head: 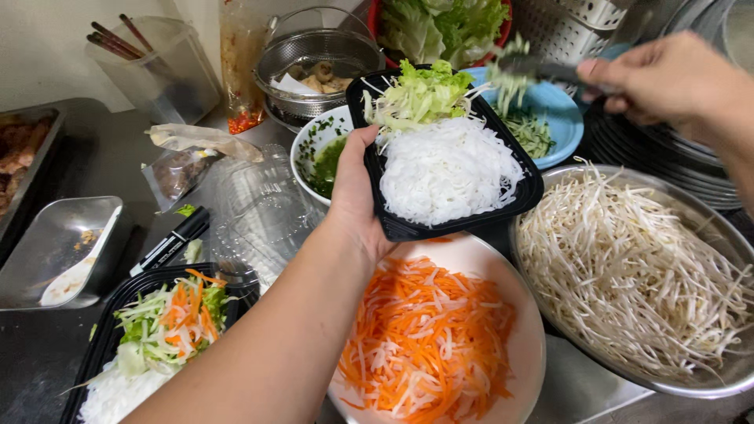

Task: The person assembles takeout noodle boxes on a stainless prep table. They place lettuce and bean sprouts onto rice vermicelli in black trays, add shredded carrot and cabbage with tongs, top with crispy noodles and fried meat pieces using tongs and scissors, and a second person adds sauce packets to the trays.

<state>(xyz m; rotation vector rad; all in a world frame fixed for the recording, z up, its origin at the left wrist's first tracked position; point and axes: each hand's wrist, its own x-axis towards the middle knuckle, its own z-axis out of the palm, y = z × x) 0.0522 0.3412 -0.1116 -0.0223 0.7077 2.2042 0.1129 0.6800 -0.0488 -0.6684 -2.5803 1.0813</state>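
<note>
Black tray [510,200] of white rice noodles [448,173] and lettuce [420,94] is held above the plate of shredded carrot and radish [428,345]. Left hand [353,192] clamps its left rim, thumb over the edge. Right hand [664,78] pinches tongs [542,71] carrying green shreds over the blue bowl [561,110]. Metal bowl of bean sprouts [636,275] sits right; second filled tray [153,338] lower left.

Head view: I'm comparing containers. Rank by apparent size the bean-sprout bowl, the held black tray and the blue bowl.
Largest to smallest:
1. bean-sprout bowl
2. black tray, held by the left hand
3. blue bowl, partly hidden behind the tray, so unsure
</note>
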